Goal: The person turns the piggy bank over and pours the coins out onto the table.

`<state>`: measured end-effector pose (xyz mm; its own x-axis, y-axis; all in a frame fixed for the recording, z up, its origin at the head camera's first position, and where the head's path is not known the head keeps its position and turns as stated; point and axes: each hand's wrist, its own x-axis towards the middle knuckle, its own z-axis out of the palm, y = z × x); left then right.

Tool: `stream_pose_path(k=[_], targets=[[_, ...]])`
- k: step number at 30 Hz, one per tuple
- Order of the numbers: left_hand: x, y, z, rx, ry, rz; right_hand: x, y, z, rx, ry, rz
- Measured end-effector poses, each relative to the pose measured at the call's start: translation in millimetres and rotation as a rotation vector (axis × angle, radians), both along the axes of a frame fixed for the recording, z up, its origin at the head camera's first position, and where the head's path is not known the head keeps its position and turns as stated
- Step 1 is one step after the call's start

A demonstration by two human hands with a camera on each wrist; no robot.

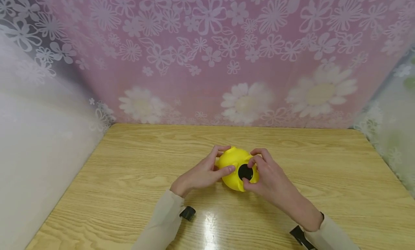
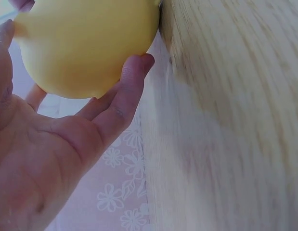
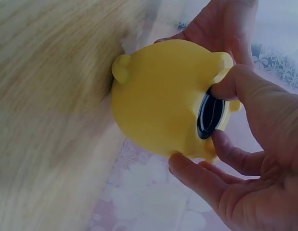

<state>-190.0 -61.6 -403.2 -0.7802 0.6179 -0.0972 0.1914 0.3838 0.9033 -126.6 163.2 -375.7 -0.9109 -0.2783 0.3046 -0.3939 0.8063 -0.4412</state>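
Hands meet around a yellow plastic piggy bank (image 1: 234,166) lying on its side near the middle of the wooden table (image 1: 136,178). The left hand (image 1: 201,174) cups its rounded body, fingers curled over the top and thumb by the black round plug (image 1: 245,172) in its underside. The right hand (image 1: 270,178) pinches that plug between thumb and fingertips (image 3: 226,89). Only 1 small ear-like nub shows in the right wrist view; any face is hidden. The left wrist view shows just blurred yellow curve. A pink floral curtain (image 1: 207,55) hangs behind.
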Motion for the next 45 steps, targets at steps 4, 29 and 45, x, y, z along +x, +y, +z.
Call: stream_pose_path(k=[4,29,45], targets=[[-0.7,0.3,0.3,-0.009,0.002,0.005,-0.7,-2.5,1.6,0.082,0.064,0.025],[0.9,2.1,2.0,0.002,0.016,-0.016,-5.0,5.6,-5.5,0.296,0.300,0.141],[1.0,1.6,2.0,0.003,0.020,-0.016,-4.2,9.6,-4.4,0.262,0.275,0.150]])
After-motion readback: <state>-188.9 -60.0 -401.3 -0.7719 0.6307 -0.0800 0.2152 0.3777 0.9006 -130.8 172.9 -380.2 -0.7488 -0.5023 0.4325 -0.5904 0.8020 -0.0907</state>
